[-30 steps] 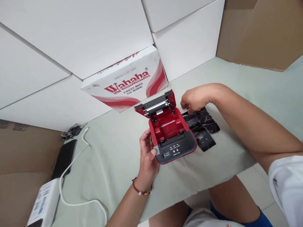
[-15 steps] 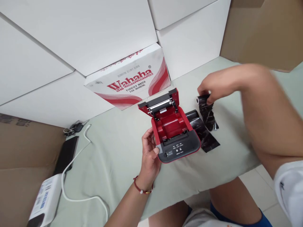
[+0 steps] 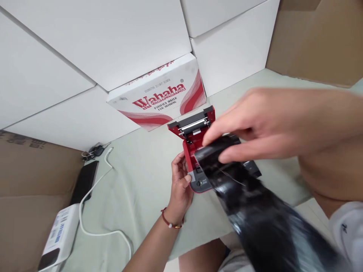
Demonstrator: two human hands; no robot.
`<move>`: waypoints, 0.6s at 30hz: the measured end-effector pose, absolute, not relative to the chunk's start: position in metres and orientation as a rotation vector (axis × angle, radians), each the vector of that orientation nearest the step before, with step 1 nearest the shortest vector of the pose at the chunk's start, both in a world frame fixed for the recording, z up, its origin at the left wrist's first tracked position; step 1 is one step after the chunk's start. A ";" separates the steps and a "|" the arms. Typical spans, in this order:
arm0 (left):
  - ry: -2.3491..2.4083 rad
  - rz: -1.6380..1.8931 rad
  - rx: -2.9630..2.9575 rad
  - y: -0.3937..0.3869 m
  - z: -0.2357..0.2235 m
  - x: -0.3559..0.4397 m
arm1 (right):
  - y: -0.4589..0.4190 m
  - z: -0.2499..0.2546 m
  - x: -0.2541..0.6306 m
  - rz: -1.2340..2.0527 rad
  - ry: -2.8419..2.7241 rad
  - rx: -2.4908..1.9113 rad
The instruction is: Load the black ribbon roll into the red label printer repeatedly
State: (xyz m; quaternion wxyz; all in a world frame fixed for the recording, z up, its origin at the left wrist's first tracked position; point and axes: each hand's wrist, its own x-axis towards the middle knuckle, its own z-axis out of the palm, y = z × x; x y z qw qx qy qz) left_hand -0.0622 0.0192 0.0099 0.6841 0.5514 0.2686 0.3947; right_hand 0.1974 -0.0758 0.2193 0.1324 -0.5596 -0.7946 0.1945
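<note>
A small red and black printer (image 3: 202, 182) stands on the cloth with its lid (image 3: 191, 121) raised, a roller showing inside it. My left hand (image 3: 180, 179) grips its left side, thumb on the front corner. Over the printer's open bay, my right hand (image 3: 244, 132) pinches a roll of glossy black film (image 3: 218, 147). A long loose strip of the film trails toward the lower right, blurred by motion. Film and fingers cover much of the bay and front panel. Another black piece (image 3: 253, 168) shows partly behind the strip on the cloth.
Behind the printer stands a Wahaha water carton (image 3: 159, 96) against white boxes (image 3: 232, 49). To the left lie keys (image 3: 95, 152), a black flat object (image 3: 84, 183), a white cable (image 3: 99, 234) and a white device (image 3: 61, 230). Cardboard (image 3: 314, 41) stands at the right.
My right hand has lifted the black film roll off the cloth and moved it left, over the printer. A long strip now hangs from it. My left hand keeps its hold on the printer.
</note>
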 end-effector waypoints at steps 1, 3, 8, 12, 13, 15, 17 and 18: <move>0.600 0.884 1.227 0.019 0.011 -0.062 | -0.065 0.213 0.186 0.535 -2.310 -1.672; 0.592 0.893 1.195 0.020 0.013 -0.062 | -0.047 0.199 0.164 0.441 -2.276 -1.944; 0.588 0.896 1.192 0.019 0.012 -0.060 | -0.034 0.171 0.134 0.236 -2.237 -2.229; 0.513 0.969 1.313 0.015 0.008 -0.064 | -0.031 0.158 0.132 0.191 -2.239 -2.259; 0.472 1.009 1.393 0.014 0.007 -0.066 | -0.028 0.155 0.132 0.201 -2.240 -2.269; 0.365 1.072 1.633 0.014 0.007 -0.072 | -0.023 0.149 0.134 0.241 -2.254 -2.282; 0.266 1.067 1.913 0.016 0.008 -0.078 | -0.019 0.147 0.135 0.310 -2.284 -2.288; 0.236 1.049 2.024 0.017 0.009 -0.080 | -0.019 0.148 0.137 0.355 -2.307 -2.280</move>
